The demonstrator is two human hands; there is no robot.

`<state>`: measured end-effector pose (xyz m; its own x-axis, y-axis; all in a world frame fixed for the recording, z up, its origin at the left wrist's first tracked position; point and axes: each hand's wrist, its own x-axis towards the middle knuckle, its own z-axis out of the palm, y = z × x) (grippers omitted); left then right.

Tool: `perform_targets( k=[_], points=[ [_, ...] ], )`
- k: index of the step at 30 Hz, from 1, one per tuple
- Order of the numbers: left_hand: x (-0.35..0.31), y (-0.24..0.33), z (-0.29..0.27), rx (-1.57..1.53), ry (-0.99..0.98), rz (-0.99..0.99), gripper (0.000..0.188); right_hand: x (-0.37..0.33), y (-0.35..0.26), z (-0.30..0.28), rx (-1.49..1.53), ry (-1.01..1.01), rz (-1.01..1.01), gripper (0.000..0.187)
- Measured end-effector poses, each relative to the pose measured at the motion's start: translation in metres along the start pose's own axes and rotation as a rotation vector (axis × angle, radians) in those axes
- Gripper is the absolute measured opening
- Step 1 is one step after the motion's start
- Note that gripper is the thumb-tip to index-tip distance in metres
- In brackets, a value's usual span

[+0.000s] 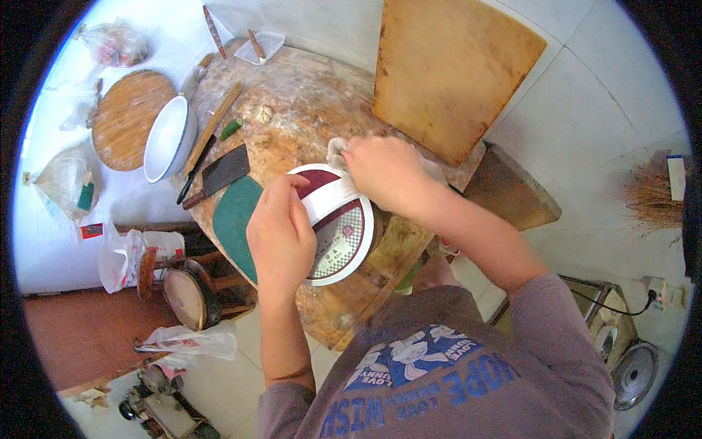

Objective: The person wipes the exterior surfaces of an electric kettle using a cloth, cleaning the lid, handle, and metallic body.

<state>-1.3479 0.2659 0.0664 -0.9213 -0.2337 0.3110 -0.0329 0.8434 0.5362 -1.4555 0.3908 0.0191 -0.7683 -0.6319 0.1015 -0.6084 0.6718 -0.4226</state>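
Note:
A round, white-rimmed object (pixel 356 252) with a maroon and checkered top stands on the wooden table. It looks like a pot or cooker, and a broad white handle (pixel 331 199) crosses it. My left hand (pixel 281 227) is closed at its left side, fingers curled near the handle's end; the exact grip is partly hidden. Bunched in my closed right hand (pixel 387 172) is a whitish cloth (pixel 336 152), at the upper right of the rim. A dark green round mat (pixel 235 219) lies left of my left hand, with a cleaver (pixel 225 168) beside it.
The worn table (pixel 307 88) carries a cucumber piece (pixel 231 129), a rolling pin (pixel 213 126) and a clear plastic tray (pixel 261 47). A white basin (pixel 168 139) and a round board (pixel 131 117) stand at the left. A large board (pixel 450 73) leans on the wall.

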Motion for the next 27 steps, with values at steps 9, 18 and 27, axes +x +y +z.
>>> perform_targets(
  k=[9,18,27],
  points=[
    [0.001,-0.004,0.001,-0.027,-0.027,-0.002,0.016,0.075,0.051,0.031,-0.024,-0.171,-0.110,0.032],
    [-0.002,-0.001,0.001,-0.008,0.020,-0.059,0.016,0.017,0.099,-0.035,0.854,0.608,0.184,0.036],
    [-0.003,-0.004,0.003,-0.035,0.046,-0.035,0.019,-0.063,0.001,0.007,0.710,0.450,-0.160,0.021]
  ],
)
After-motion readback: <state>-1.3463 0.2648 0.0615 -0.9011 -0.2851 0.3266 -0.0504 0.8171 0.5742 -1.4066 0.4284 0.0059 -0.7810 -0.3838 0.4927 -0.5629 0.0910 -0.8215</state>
